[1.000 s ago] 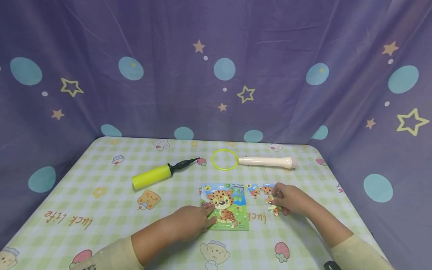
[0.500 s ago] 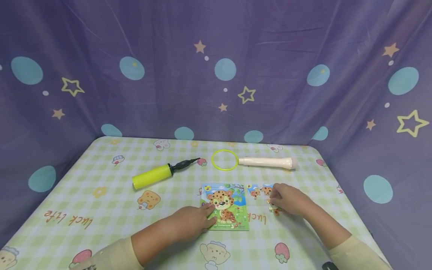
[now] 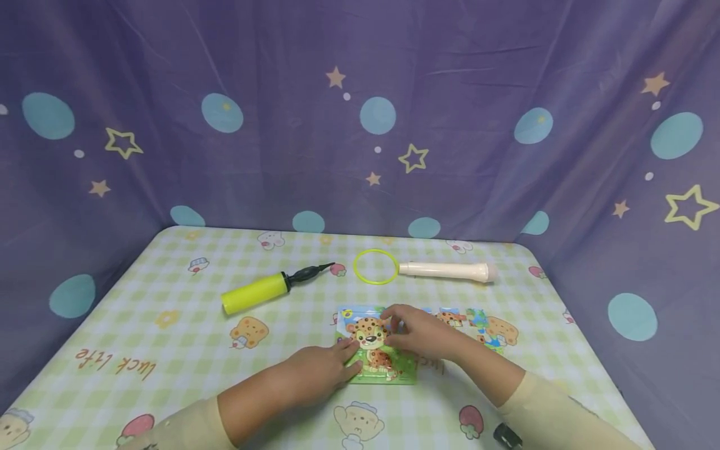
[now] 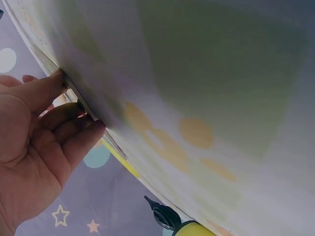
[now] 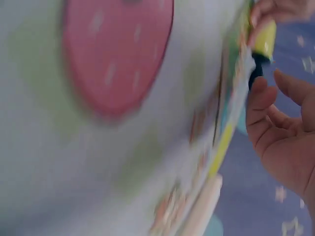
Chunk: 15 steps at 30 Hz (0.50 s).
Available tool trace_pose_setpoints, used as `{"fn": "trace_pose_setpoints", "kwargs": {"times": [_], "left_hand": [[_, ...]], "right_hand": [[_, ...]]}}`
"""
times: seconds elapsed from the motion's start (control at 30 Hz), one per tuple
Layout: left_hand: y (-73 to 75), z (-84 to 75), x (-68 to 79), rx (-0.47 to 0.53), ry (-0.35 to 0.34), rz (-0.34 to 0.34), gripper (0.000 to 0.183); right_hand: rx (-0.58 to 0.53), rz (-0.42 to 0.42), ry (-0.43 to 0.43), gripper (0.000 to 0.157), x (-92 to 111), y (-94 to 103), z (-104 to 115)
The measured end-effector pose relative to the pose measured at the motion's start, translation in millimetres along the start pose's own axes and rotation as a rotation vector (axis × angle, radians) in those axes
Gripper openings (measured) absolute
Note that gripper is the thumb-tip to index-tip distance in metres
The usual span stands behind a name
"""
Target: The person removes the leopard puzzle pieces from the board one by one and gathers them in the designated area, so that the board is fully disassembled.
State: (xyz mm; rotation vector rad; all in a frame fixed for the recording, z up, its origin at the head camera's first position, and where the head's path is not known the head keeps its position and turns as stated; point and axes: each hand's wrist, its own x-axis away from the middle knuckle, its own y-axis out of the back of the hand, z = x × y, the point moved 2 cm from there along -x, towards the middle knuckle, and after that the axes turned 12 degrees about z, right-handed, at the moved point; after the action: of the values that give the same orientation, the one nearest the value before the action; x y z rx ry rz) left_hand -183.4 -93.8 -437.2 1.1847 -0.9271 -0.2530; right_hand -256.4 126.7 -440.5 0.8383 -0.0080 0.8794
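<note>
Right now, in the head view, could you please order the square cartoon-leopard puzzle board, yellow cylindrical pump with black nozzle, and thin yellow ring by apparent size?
Largest to smallest:
Puzzle board, partly hidden
Pump
Ring

Head cam sits high on the near side, facing forward and down, widest and farthest off, taking in most of the surface point(image 3: 185, 344) plus the curtain point(image 3: 461, 62) behind. Left wrist cam is low, tilted, very close; cloth fills its right side, left hand point(image 4: 44, 152) its left. Right wrist cam, also low, tilted and close, has cloth at left, right hand point(image 5: 290, 142) at right. All three share the yellow pump point(image 3: 255, 292) and left hand.
</note>
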Motion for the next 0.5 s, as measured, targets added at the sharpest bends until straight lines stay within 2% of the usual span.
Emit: {"fn": "trace_pose_setpoints", "kwargs": {"times": [0.13,0.27,0.37,0.5], "left_hand": [[-2.2,0.7,0.5,0.038,0.008,0.031,0.049],[-2.7,0.1,1.2,0.089,0.014,0.046,0.056],[-2.9,-0.5,2.2,0.106,0.023,0.046,0.058],[-2.7,-3.4,3.9,0.073,0.042,0.047,0.056]], "right_hand": [[0.075,0.034,-0.002,0.063,-20.9,-18.8,10.1],[0.143,0.066,-0.004,0.063,-30.1,-27.8,14.5],[0.148,0.088,-0.008,0.060,-32.8,-29.1,14.8],[0.111,0.108,-0.025,0.056,-35.6,-29.8,15.4]]}}
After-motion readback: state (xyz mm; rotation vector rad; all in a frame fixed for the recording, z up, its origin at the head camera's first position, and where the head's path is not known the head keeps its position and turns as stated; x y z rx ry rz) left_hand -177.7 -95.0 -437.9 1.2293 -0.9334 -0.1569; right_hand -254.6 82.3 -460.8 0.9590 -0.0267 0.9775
